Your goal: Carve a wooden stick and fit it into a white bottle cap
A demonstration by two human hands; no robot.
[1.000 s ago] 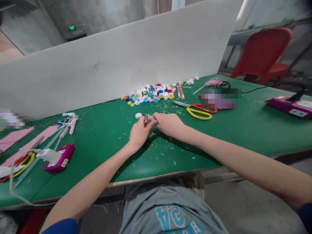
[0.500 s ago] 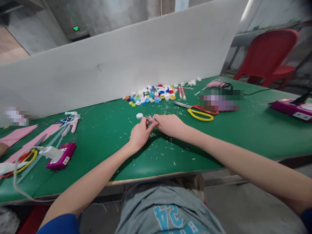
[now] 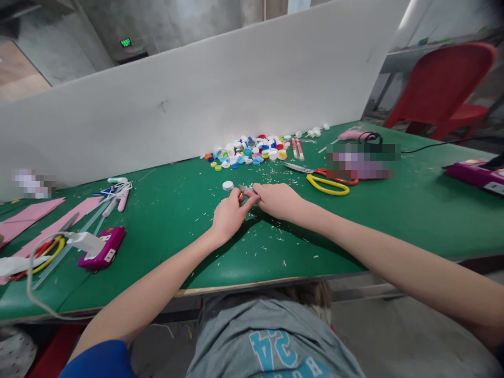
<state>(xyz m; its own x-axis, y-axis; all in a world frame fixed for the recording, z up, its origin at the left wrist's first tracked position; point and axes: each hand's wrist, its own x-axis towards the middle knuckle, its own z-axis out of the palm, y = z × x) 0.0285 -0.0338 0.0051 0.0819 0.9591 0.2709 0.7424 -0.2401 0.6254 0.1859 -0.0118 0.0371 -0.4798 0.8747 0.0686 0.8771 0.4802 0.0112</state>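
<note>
My right hand (image 3: 280, 200) is closed around a small knife, whose short metal blade (image 3: 246, 189) sticks out to the left between my hands. My left hand (image 3: 231, 214) meets it in a pinch, thumb stretched toward the right fingers. What the left fingers grip is thin and mostly hidden, so I cannot name it. Just beyond the left fingertips, a white bottle cap (image 3: 228, 185) lies on the green tabletop (image 3: 169, 226). Pale thin shavings (image 3: 277, 223) are scattered under and around both hands.
A heap of colourful bottle caps (image 3: 248, 149) lies by the white partition (image 3: 189, 100). Scissors with red and yellow handles (image 3: 328, 185) rest to the right, near a pink glue gun (image 3: 352, 135). Purple power strips (image 3: 103, 251) and cables lie at the sides, with pink sheets (image 3: 31, 218) at left.
The whole view has shifted slightly, with the scene moving a little rightward. My hands stay together, and the blade shows at a slightly different angle between them.
</note>
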